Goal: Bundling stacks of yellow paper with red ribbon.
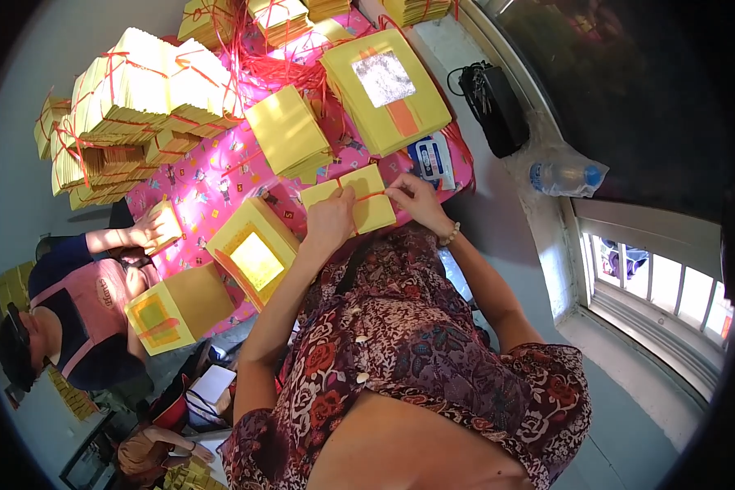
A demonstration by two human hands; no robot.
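Observation:
A small bundle of yellow paper (373,214) lies at the table's near edge, in front of my body, with a red string (371,196) running across it. My left hand (332,219) grips the bundle's left part, its thumb resting on top. At the bundle's right edge, my right hand (419,202) is closed in a pinch on the red string. Just beyond the bundle sits a stack of yellow paper (288,131). Farther right lies a larger stack of yellow sheets (420,94) bearing a silvery square and an orange stripe.
Tall piles of tied yellow bundles (126,90) stand at the far left of the pink patterned table cover (192,175). Loose red strings (294,73) lie beyond. A blue-and-white packet (433,161) is right of my hands; a plastic bottle (559,178) rests on the ledge. A co-worker (90,302) sits left.

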